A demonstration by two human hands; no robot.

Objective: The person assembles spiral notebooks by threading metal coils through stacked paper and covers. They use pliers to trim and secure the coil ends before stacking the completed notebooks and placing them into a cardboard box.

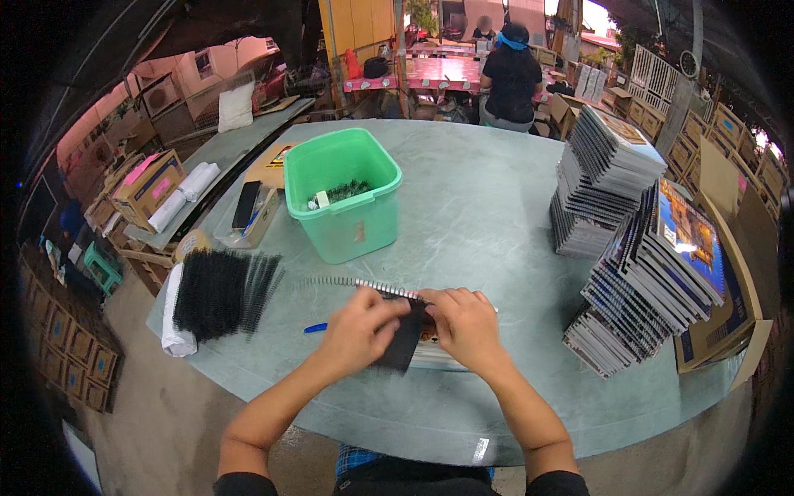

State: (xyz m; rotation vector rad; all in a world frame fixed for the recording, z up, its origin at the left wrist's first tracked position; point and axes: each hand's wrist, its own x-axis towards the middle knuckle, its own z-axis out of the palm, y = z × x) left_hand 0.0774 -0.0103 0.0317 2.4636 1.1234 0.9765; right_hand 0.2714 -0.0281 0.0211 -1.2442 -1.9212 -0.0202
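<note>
In front of me lies a notebook with a black cover sheet standing out from it. A spiral binding coil runs along its far edge, and the coil's loose end sticks out to the left. My left hand is closed at that edge, its fingers curled at the coil over the black sheet. Pinching the notebook's far edge near the coil's right end is my right hand. Both hands hide much of the notebook. A blue pen lies left of my left hand.
A heap of black spiral coils lies at the left. Behind stands a green bin with black scraps inside. Tall stacks of spiral-bound books and an open carton stand right. A person sits farther back.
</note>
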